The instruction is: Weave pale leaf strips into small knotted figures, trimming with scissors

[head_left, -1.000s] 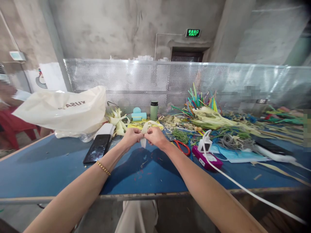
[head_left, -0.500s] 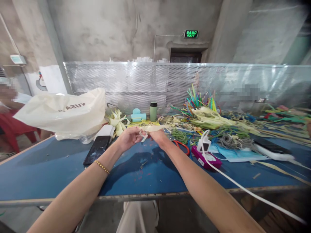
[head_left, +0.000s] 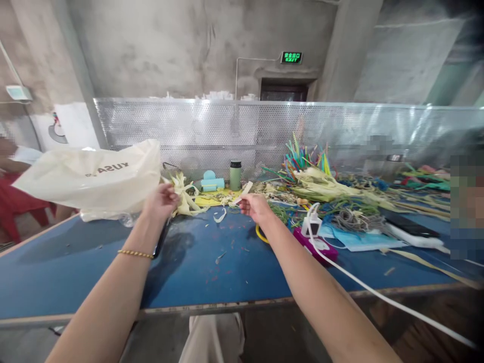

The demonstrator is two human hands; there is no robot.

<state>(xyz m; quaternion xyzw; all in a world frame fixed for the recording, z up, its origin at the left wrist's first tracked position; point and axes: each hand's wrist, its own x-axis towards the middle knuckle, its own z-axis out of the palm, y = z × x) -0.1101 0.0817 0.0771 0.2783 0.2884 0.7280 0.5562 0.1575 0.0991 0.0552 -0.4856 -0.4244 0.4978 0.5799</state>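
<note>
My left hand [head_left: 163,200] is over the left part of the table with its fingers curled in, beside a bundle of pale corn husk [head_left: 185,195]. What its fingers hold, if anything, is hidden. Between the fingertips of my right hand [head_left: 255,206] a short pale strip of husk [head_left: 246,189] is pinched, its free end pointing up. A thin curled sliver of husk [head_left: 220,217] shows on the blue tabletop between the hands. Partly behind my right wrist lies a yellow loop [head_left: 260,234]. My left wrist covers most of a black phone [head_left: 162,239].
A cream plastic bag [head_left: 94,176] fills the left side. A green bottle [head_left: 235,176] stands at the back. To the right are a purple power block [head_left: 316,246] with a white cable, a blue mask [head_left: 363,239], grey cord [head_left: 351,222] and piled husk [head_left: 321,182].
My hands have parted: the left moved left to the husk bundle, while the right kept a pale strip. A thin sliver now shows on the table between them. The view shifted slightly.
</note>
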